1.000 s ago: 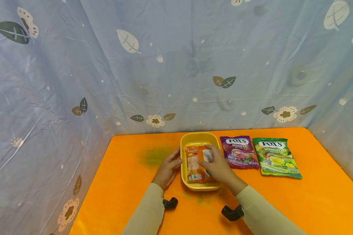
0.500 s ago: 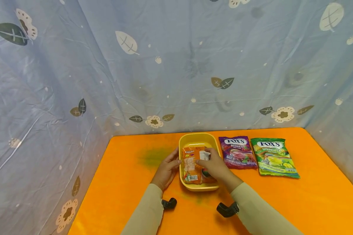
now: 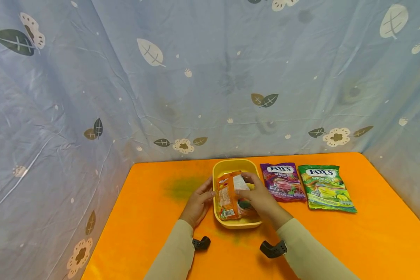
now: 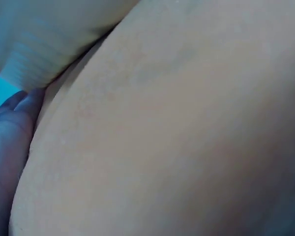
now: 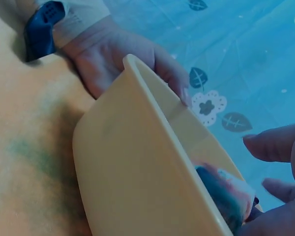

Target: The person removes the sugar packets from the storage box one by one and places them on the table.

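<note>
An orange candy bag lies slightly turned inside a yellow plastic basin, its back with the barcode facing up. My right hand reaches over the basin's right rim and grips the bag between thumb and fingers. At the left side, my left hand holds the basin, thumb at the rim and fingers along the outer wall. In the right wrist view the basin wall hides much of the bag. The left wrist view shows part of the left hand beside the basin.
To the right of the basin lie a purple Fox's berries candy bag and a green Fox's spring tea candy bag. They rest on an orange table cover. A blue patterned curtain stands behind and at both sides.
The orange bag has turned slightly and its right part is lifted and folded by my right hand. My left hand and the basin have stayed in place.
</note>
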### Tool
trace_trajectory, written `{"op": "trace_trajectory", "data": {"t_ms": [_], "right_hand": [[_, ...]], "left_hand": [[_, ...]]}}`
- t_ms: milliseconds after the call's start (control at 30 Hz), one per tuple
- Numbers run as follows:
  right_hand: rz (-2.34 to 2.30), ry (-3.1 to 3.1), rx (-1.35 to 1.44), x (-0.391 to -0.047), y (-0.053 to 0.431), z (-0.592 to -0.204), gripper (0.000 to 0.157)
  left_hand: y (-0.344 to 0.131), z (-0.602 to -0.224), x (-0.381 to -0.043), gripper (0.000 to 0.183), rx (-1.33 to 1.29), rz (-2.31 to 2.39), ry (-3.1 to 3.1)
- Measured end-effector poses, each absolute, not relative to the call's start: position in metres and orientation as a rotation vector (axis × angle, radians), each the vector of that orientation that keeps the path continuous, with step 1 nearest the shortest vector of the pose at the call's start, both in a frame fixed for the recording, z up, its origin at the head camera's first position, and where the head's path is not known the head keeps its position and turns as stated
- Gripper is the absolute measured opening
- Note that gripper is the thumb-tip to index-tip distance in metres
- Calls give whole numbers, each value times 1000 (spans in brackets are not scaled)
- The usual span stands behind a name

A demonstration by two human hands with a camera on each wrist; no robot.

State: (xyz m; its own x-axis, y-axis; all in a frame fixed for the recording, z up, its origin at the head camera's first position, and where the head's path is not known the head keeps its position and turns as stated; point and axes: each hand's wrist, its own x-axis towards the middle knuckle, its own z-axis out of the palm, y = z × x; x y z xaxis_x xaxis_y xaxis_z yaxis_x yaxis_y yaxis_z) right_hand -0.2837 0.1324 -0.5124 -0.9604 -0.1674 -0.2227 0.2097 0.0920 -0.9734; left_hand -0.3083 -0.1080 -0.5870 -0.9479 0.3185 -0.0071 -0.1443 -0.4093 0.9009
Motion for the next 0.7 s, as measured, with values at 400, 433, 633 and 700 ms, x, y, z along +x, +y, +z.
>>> {"op": "trace_trajectory", "data": {"t_ms": [400, 433, 633, 700], "right_hand": [[-1805, 2442, 0, -280, 124, -518, 66], [-1807, 2446, 3, -279, 123, -518, 67], [-1839, 2458, -3, -278, 121, -516, 69], [-1843, 2471, -19, -278, 120, -516, 67]], "left_hand": [[-107, -586, -307, 70, 239, 2421, 1502], [-107, -586, -307, 70, 245, 2417, 1506], [-108, -585, -307, 70, 256, 2402, 1529], [-108, -585, -308, 70, 248, 2405, 1528]]}}
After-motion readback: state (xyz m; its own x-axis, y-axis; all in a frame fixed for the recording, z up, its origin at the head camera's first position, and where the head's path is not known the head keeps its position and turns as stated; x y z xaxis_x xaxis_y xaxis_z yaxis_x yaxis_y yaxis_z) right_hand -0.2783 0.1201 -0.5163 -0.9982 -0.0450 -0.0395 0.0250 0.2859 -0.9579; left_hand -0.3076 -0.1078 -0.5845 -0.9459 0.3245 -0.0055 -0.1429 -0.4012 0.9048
